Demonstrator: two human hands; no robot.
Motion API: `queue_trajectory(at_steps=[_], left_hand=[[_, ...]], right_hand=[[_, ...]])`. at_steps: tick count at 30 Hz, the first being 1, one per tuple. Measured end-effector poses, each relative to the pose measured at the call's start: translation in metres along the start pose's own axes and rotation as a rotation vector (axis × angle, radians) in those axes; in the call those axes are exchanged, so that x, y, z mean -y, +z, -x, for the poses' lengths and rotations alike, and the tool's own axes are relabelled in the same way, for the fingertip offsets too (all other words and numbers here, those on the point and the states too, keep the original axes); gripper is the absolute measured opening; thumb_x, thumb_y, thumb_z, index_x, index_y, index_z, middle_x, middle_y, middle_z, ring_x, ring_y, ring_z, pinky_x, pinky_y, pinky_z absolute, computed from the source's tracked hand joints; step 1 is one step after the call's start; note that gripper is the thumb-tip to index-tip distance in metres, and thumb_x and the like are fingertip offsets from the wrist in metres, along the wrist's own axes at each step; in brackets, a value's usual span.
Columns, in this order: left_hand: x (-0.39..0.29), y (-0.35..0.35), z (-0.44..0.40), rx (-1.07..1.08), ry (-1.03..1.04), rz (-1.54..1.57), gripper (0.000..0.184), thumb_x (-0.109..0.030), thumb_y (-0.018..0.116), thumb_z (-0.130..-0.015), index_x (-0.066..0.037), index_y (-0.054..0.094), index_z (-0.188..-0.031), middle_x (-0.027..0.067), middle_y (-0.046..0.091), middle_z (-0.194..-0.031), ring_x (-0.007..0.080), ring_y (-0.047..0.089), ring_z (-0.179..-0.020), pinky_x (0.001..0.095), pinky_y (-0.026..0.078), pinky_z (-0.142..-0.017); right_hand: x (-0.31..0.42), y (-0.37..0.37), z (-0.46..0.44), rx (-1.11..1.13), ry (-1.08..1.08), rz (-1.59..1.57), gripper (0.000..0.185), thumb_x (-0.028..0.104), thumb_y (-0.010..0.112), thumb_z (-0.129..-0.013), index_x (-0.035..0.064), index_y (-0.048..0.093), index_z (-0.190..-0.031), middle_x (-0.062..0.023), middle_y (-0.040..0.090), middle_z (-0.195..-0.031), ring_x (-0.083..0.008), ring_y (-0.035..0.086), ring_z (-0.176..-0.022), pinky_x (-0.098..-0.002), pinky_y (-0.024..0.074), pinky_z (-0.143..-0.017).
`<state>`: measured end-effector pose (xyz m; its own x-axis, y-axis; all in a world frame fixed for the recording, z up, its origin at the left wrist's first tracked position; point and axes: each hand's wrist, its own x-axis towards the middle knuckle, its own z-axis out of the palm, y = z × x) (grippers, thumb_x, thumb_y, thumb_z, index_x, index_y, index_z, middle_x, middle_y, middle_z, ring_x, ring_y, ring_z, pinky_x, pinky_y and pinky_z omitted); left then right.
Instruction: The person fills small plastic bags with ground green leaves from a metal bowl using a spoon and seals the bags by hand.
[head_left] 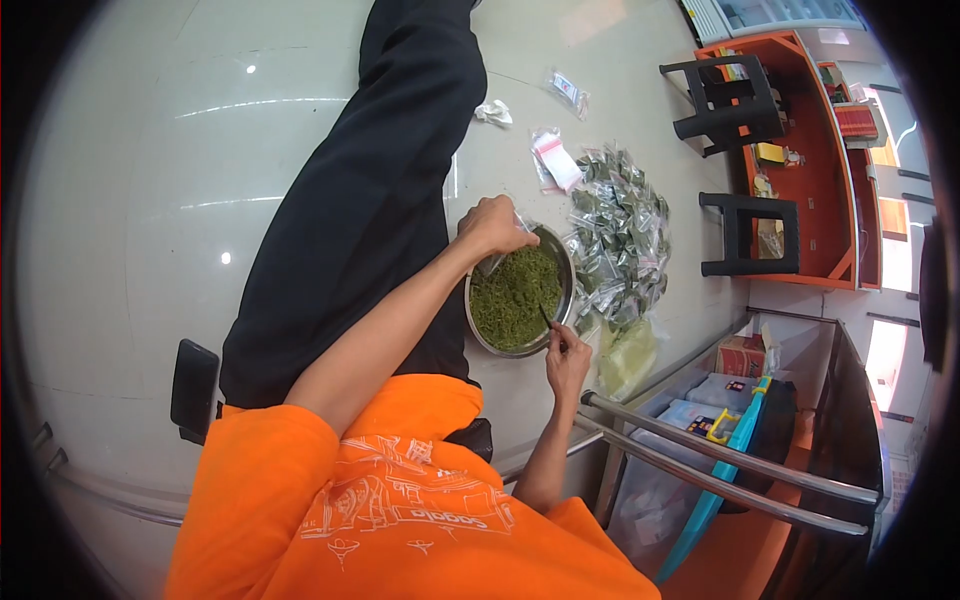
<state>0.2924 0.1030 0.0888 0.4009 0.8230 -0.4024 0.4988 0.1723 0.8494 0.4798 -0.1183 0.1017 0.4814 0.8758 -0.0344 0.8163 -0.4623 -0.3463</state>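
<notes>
A round metal bowl (516,352) full of finely shredded green plant material (512,298) stands by my leg. My left hand (490,228) is closed on a small clear plastic bag (491,264) at the bowl's far left rim, and part of the bag is hidden by the fingers. My right hand (567,362), at the near right rim, pinches a thin dark-handled utensil (546,317). Its tip is buried in the green material, so whether it is a spoon does not show. To the right of the bowl lies a large heap of filled clear bags (620,235).
Flat plastic bags (557,163), a crumpled white tissue (493,113) and another small packet (568,92) lie on the tiled floor. A yellowish-green plastic bag (627,360) sits near a metal-railed rack (720,470). Black stools (750,235) stand before an orange shelf. A phone (194,385) is at left.
</notes>
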Motion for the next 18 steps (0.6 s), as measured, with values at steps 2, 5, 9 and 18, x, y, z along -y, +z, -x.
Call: queue_trajectory(at_steps=[2, 5, 9, 18], left_hand=[[-0.001, 0.000, 0.001, 0.011, -0.002, 0.014, 0.059, -0.043, 0.087, -0.067, 0.004, 0.071, -0.097, 0.0215, 0.072, -0.097, 0.0331, 0.071, -0.091, 0.0414, 0.055, -0.082], [-0.001, -0.001, 0.001, 0.048, -0.012, 0.007, 0.060, -0.044, 0.086, -0.067, 0.005, 0.070, -0.099, 0.0225, 0.072, -0.100, 0.0338, 0.071, -0.094, 0.0414, 0.055, -0.083], [0.003, 0.003, -0.003, 0.003, -0.018, 0.000, 0.060, -0.044, 0.086, -0.067, 0.003, 0.071, -0.100, 0.0224, 0.072, -0.102, 0.0347, 0.071, -0.095, 0.0417, 0.055, -0.084], [-0.003, -0.002, 0.000, 0.067, -0.036, 0.009, 0.062, -0.044, 0.086, -0.068, 0.003, 0.069, -0.105, 0.0220, 0.071, -0.104, 0.0336, 0.070, -0.097, 0.0412, 0.054, -0.085]], right_hand=[[0.008, 0.001, -0.002, 0.043, 0.038, -0.025, 0.022, 0.016, 0.062, -0.092, 0.0079, 0.075, -0.106, -0.0152, 0.068, -0.072, -0.0227, 0.062, -0.059, -0.0365, 0.0487, -0.063], [-0.028, 0.019, -0.011, 0.084, 0.053, -0.253, 0.020, 0.011, 0.064, -0.092, 0.0027, 0.074, -0.107, -0.0084, 0.066, -0.067, -0.0140, 0.055, -0.056, -0.0298, 0.0437, -0.057], [-0.037, 0.006, -0.009, 0.209, 0.300, -0.708, 0.019, 0.006, 0.065, -0.093, -0.0025, 0.071, -0.109, -0.0024, 0.065, -0.070, -0.0057, 0.046, -0.054, -0.0212, 0.0317, -0.049], [-0.048, 0.001, 0.004, 0.079, 0.332, -0.907, 0.011, 0.007, 0.066, -0.092, 0.0049, 0.059, -0.100, -0.0082, 0.067, -0.070, -0.0061, 0.044, -0.047, -0.0198, 0.0286, -0.042]])
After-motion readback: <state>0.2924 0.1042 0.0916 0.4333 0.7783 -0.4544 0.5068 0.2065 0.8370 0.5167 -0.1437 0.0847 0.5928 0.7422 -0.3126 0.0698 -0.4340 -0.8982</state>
